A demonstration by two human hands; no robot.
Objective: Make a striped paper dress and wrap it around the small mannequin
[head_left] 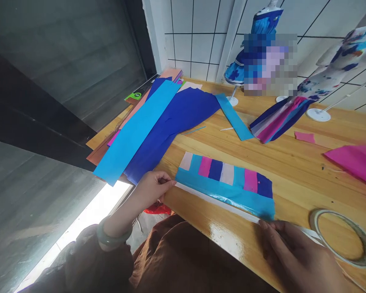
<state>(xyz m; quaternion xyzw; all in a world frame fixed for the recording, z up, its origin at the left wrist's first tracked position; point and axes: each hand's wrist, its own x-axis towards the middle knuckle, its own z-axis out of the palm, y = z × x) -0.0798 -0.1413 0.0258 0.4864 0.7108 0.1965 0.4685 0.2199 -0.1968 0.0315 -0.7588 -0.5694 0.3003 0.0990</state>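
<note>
A striped piece of crepe-like material (225, 191) lies on the table, with pink, navy, pale and light-blue blocks above a light-blue band. Along its near edge runs a white strip of tape (217, 200). At the strip's left end, my left hand (154, 186) is closed in a pinch on the tape. My right hand (299, 250) pinches the same strip near the piece's right corner. From there the strip leads on to a tape roll (361, 234) that stands partly behind the right hand. Whether the tape sticks to the piece's edge I cannot tell.
On the wooden table (198, 140), blue sheets (183, 114) and a long light-blue strip (137, 130) are piled at the left. Two dress forms stand at the back, one in a blue dress (265, 22). Magenta material (358, 162) lies at the right.
</note>
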